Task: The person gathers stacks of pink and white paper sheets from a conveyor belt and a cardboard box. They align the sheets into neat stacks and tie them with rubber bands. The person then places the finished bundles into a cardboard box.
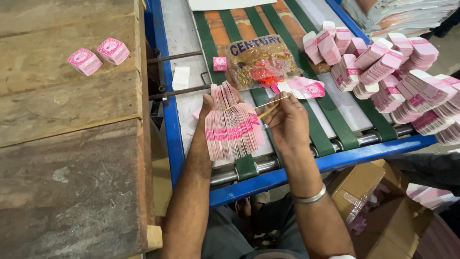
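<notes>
My left hand [209,101] grips a thick fanned stack of flat pink and white cartons [231,125] above the near end of a blue-framed conveyor [287,175]. My right hand [289,121] pinches a yellow rubber band [268,108] that is stretched across the top of the stack. Both hands hover over the green belts [335,122]. A clear plastic bag of rubber bands [261,61] lies on the belts just beyond the stack.
Many bundles of pink cartons [393,72] are heaped on the conveyor's right side. Two folded pink boxes [98,55] sit on the wooden table [72,153] at left, a third small pink box [220,63] on the belt. Cardboard boxes [364,192] stand below right.
</notes>
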